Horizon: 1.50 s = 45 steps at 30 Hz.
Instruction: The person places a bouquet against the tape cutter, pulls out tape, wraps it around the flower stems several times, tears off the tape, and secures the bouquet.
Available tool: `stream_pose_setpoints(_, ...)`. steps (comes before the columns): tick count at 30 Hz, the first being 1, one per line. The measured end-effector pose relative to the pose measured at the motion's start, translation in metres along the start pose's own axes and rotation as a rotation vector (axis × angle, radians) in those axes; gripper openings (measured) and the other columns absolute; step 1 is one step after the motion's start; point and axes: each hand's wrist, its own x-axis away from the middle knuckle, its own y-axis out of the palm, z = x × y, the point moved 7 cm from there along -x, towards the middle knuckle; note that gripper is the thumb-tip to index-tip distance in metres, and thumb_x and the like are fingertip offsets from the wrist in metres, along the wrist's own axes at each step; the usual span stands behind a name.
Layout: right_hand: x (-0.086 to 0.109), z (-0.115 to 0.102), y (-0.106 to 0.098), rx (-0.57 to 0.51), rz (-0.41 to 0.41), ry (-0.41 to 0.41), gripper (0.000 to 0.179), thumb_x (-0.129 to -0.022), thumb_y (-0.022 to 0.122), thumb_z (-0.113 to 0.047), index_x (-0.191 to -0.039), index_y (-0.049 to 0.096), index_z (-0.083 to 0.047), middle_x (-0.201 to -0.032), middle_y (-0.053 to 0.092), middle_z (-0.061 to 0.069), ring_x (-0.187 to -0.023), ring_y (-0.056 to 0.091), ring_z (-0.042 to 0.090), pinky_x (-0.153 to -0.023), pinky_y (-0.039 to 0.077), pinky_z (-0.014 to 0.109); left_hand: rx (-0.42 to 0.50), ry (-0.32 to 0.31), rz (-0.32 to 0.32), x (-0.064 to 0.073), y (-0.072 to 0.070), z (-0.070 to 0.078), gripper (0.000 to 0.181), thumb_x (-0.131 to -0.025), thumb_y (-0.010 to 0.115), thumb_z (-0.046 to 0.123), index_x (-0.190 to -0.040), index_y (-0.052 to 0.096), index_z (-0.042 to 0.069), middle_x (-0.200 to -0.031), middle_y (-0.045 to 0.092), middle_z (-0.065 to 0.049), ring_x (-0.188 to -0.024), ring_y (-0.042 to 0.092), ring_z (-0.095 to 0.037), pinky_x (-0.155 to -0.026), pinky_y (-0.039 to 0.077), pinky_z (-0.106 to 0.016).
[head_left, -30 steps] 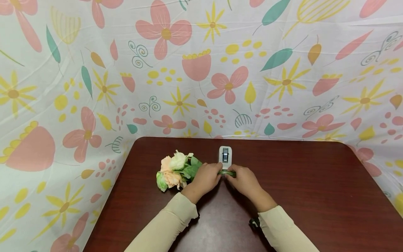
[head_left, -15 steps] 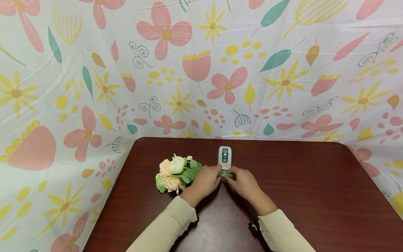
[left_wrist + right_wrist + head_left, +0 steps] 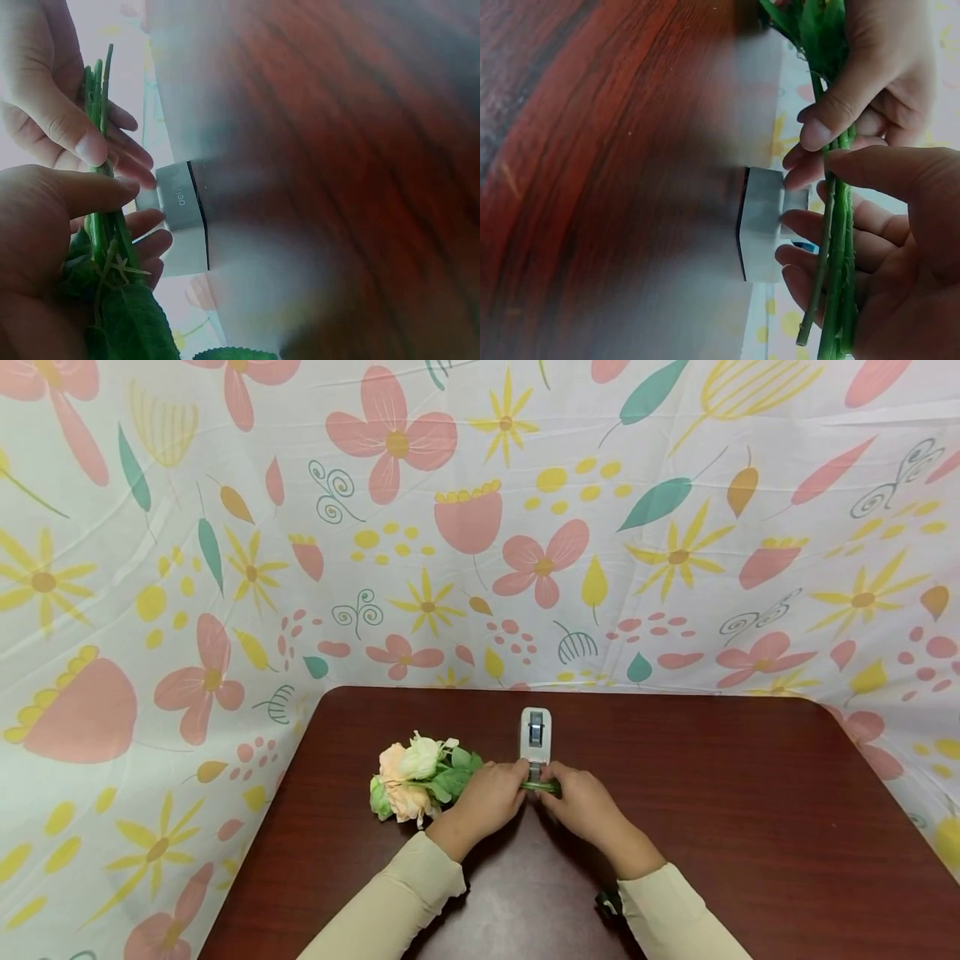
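A bouquet of peach and cream artificial flowers (image 3: 408, 777) lies to the left of my left hand (image 3: 486, 800), which grips its bundled green stems (image 3: 97, 105) between thumb and fingers. My right hand (image 3: 585, 800) pinches the same stems (image 3: 838, 255) nearer their cut ends, its thumb on top and fingers underneath. The two thumbs almost meet. Just beyond the hands stands a white tape dispenser (image 3: 536, 735) with a roll inside. A short clear strip of tape (image 3: 535, 772) shows between its front and the stems. In the left wrist view the dispenser (image 3: 180, 210) bears the lettering "deli".
The dark red-brown wooden table (image 3: 712, 793) reaches well out to the right. A floral-print cloth (image 3: 480, 543) hangs along its back and left sides. A dark strap (image 3: 609, 903) shows at the right sleeve's cuff.
Both hands have drawn the stems slightly toward me, away from the tape dispenser, and more of the clear strip shows. The flower heads have shifted a little the same way.
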Motion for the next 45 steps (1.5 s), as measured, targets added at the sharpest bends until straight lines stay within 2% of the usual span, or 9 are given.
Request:
stream_pose_setpoints(6, 0.004, -0.001, 0.003, -0.021, -0.045, 0.004, 0.012, -0.090, 0.075, -0.014, -0.094, 0.063, -0.014, -0.072, 0.063, 0.000, -0.065, 0.058, 0.012, -0.068, 0.049, 0.034, 0.027, -0.006, -0.029, 0.003, 0.000, 0.003, 0.013, -0.096, 0.068, 0.019, -0.102, 0.058, 0.013, -0.091, 0.073, 0.000, -0.086, 0.072, -0.018, -0.077, 0.055, -0.037)
stream_pose_setpoints(9, 0.007, -0.002, 0.003, -0.032, -0.058, -0.006, 0.011, -0.091, 0.074, -0.013, -0.091, 0.062, -0.014, -0.100, 0.073, 0.013, -0.092, 0.072, 0.027, -0.075, 0.052, 0.038, 0.044, -0.009, -0.042, 0.004, 0.000, 0.005, 0.015, -0.095, 0.068, 0.017, -0.106, 0.059, 0.013, -0.097, 0.074, -0.001, -0.090, 0.072, -0.019, -0.081, 0.056, -0.040)
stream_pose_setpoints(11, 0.009, -0.003, 0.004, -0.035, -0.066, -0.026, 0.012, -0.092, 0.073, -0.011, -0.090, 0.062, -0.014, -0.122, 0.070, 0.021, -0.117, 0.067, 0.037, -0.083, 0.053, 0.043, 0.044, -0.004, -0.043, 0.006, 0.000, 0.005, 0.015, -0.095, 0.069, 0.017, -0.105, 0.059, 0.013, -0.097, 0.074, -0.001, -0.090, 0.072, -0.019, -0.081, 0.056, -0.039)
stream_pose_setpoints(13, 0.010, -0.004, 0.004, -0.030, -0.065, -0.045, 0.013, -0.091, 0.073, -0.010, -0.089, 0.061, -0.014, -0.136, 0.063, 0.023, -0.128, 0.060, 0.038, -0.087, 0.053, 0.044, 0.032, 0.002, -0.038, 0.007, 0.001, 0.006, 0.014, -0.095, 0.069, 0.017, -0.102, 0.058, 0.013, -0.095, 0.074, -0.001, -0.089, 0.072, -0.018, -0.080, 0.055, -0.036)
stream_pose_setpoints(16, 0.010, -0.005, 0.004, -0.028, -0.075, -0.057, 0.014, -0.090, 0.073, -0.009, -0.090, 0.060, -0.014, -0.116, 0.068, 0.014, -0.103, 0.068, 0.026, -0.081, 0.053, 0.039, 0.001, 0.007, -0.025, 0.009, 0.000, 0.007, 0.013, -0.095, 0.069, 0.019, -0.099, 0.057, 0.014, -0.092, 0.074, 0.000, -0.088, 0.072, -0.018, -0.080, 0.054, -0.034)
stream_pose_setpoints(21, 0.008, -0.003, 0.005, 0.004, -0.095, -0.022, 0.009, -0.094, 0.071, -0.018, -0.101, 0.067, -0.013, -0.080, 0.063, -0.003, -0.072, 0.057, 0.009, -0.071, 0.050, 0.034, -0.055, 0.016, 0.008, 0.009, -0.001, 0.009, 0.013, -0.096, 0.068, 0.019, -0.097, 0.056, 0.015, -0.092, 0.074, 0.002, -0.084, 0.071, -0.018, -0.074, 0.050, -0.031)
stream_pose_setpoints(27, 0.005, -0.002, 0.005, 0.007, -0.115, 0.000, 0.015, -0.100, 0.063, -0.023, -0.104, 0.072, -0.013, -0.073, 0.065, -0.006, -0.072, 0.060, 0.009, -0.077, 0.053, 0.039, -0.052, 0.011, 0.026, 0.009, -0.003, 0.010, 0.013, -0.096, 0.068, 0.018, -0.097, 0.056, 0.016, -0.094, 0.073, 0.003, -0.083, 0.068, -0.017, -0.070, 0.044, -0.028)
stream_pose_setpoints(34, 0.005, -0.001, 0.009, -0.061, -0.137, 0.023, 0.014, -0.101, 0.061, -0.023, -0.101, 0.071, -0.012, -0.066, 0.060, -0.008, -0.058, 0.054, 0.004, -0.071, 0.048, 0.032, -0.022, -0.028, -0.003, 0.007, -0.004, 0.007, 0.017, -0.093, 0.072, 0.019, -0.097, 0.056, 0.016, -0.088, 0.068, 0.002, -0.084, 0.067, -0.018, -0.072, 0.043, -0.030)
stream_pose_setpoints(45, 0.006, -0.002, 0.005, -0.007, -0.045, 0.032, 0.007, -0.097, 0.068, -0.023, -0.098, 0.070, -0.017, -0.086, 0.066, -0.002, -0.075, 0.059, 0.011, -0.077, 0.050, 0.037, 0.027, -0.068, -0.053, 0.006, -0.010, 0.004, 0.016, -0.097, 0.067, 0.032, -0.098, 0.059, 0.018, -0.092, 0.065, 0.002, -0.090, 0.065, -0.017, -0.080, 0.047, -0.034)
